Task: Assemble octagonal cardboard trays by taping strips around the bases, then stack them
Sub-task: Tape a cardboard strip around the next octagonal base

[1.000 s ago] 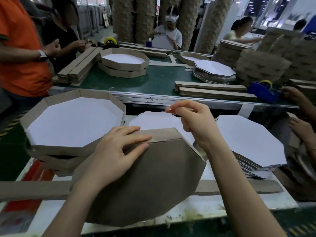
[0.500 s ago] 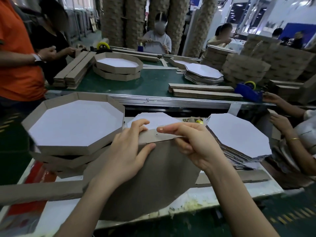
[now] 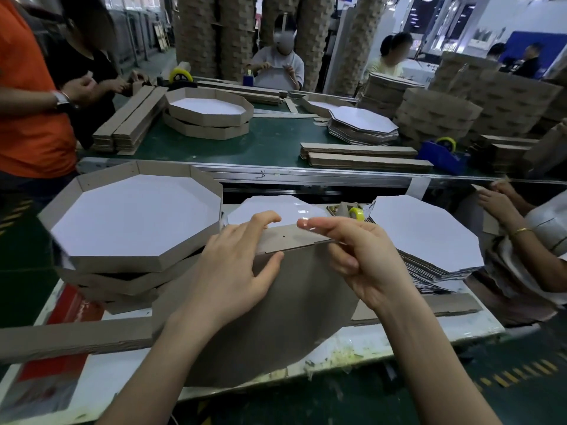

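Your left hand [image 3: 233,271] stays clamped on the brown octagonal cardboard tray [image 3: 276,320]; your right hand [image 3: 368,265] has dropped, its grip pinching the tray's cardboard strip [image 3: 294,240].

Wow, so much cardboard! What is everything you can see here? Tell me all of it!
unfinished tray: one, brown, tilted up at the near table's front
finished trays: a stack, brown walls, white insides, near left
flat octagons: a pile, white tops, near right
long strip: at least one, brown, lying across the near table
small tape roll: one, yellow, just behind the hands
conveyor belt: one, green, beyond the table
strip bundles: several, brown, on the belt
blue tape dispenser: one, on the belt, right
other workers: several, around the belt
left hand: one, bare, grips the unfinished tray's top edge
right hand: one, bare, pinches the same edge
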Tool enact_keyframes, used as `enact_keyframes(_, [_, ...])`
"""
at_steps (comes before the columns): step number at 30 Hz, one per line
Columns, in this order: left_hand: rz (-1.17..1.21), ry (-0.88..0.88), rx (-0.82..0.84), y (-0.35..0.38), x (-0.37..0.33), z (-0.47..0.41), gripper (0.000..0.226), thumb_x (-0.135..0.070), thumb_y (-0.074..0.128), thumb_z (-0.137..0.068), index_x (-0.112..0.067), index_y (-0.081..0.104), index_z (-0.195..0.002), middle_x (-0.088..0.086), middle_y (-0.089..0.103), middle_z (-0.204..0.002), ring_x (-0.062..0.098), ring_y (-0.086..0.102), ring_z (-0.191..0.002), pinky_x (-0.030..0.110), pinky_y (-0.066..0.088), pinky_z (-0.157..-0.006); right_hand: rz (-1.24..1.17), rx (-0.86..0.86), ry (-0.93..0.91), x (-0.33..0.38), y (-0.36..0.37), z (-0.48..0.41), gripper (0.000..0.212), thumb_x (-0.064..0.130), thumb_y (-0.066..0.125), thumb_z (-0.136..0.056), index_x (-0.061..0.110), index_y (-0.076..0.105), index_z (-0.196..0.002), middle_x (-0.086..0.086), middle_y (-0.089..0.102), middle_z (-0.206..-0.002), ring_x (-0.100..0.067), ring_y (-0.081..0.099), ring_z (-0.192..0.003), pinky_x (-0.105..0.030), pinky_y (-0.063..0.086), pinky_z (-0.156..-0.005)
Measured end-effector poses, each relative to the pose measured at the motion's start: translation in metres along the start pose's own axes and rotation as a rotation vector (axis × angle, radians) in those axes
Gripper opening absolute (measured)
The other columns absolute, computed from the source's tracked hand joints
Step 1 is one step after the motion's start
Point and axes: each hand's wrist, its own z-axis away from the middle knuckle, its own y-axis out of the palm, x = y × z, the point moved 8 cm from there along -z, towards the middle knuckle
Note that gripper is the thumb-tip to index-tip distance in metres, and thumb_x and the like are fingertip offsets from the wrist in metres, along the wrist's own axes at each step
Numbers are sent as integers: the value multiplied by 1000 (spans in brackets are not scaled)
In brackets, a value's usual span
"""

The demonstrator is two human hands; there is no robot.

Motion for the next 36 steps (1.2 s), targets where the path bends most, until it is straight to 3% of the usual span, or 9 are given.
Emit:
enact_keyframes(4, [-140,19,-2,0,-7,-3,46,-40,50,-86,-37,47,-132,-14,60,-114,18,54,-101,33,42,-83,22,-7,82,-18,-5,6,44,-10,39,-87,4,78,-74,-18,75,-96,-6,23,-33,-14,18,-35])
enact_keyframes(7, [-205,15,32,5,-7,-5,51,-46,34,-87,-43,46,-136,-11,56,-116,18,53,-107,34,42,-92,-1,-9,109,-24,-9,7,45,-11,38,-87,3,78,-73,-18,75,-93,-5,23,-31,-13,17,-34])
enact_keyframes(12, [-254,44,46,8,-10,-7,54,-44,31,-88,-51,38,-142,-8,55,-109,19,54,-98,37,45,-85,8,0,134,-30,-14,7,43,-12,37,-85,0,77,-75,-19,75,-93,-6,23,-32,-14,18,-34])
enact_keyframes(18, [-340,48,118,14,-12,-9,54,-50,18,-88,-56,45,-134,-4,52,-124,23,52,-107,38,44,-89,61,45,134,-40,-17,9,41,-9,39,-86,2,78,-82,-19,74,-97,-5,28,-33,-14,22,-34])
enact_keyframes(21, [-355,36,135,16,-12,-12,51,-50,21,-89,-57,43,-135,-6,49,-127,21,50,-111,38,43,-91,127,60,146,-47,-21,11,42,-5,40,-85,7,80,-88,-28,59,-87,-8,26,-34,-17,22,-36])
enact_keyframes(25, [-385,40,144,19,-15,-14,52,-48,23,-88,-57,38,-137,-5,47,-132,21,49,-115,38,41,-93,139,46,182,-57,-23,8,43,-4,38,-84,7,80,-89,-21,43,-79,-8,25,-35,-19,22,-37])
enact_keyframes(28, [-450,86,157,25,-20,-17,55,-47,18,-89,-60,26,-142,-6,38,-150,21,44,-127,39,34,-99,87,14,218,-61,-22,4,45,-6,37,-80,7,80,-81,-27,57,-87,-8,24,-36,-16,21,-37])
enact_keyframes(32, [-452,94,167,27,-19,-20,57,-47,11,-88,-62,17,-142,-12,37,-148,18,43,-126,36,33,-98,84,21,226,-63,-21,-1,46,-3,36,-75,9,80,-77,-14,76,-94,-7,24,-35,-16,21,-37])
enact_keyframes(36, [-378,66,116,20,-24,-22,54,-49,19,-86,-61,36,-136,-15,51,-133,15,50,-115,36,34,-96,151,46,220,-66,-24,-9,40,9,44,-62,11,80,-77,-13,75,-90,-8,25,-35,-16,23,-37])
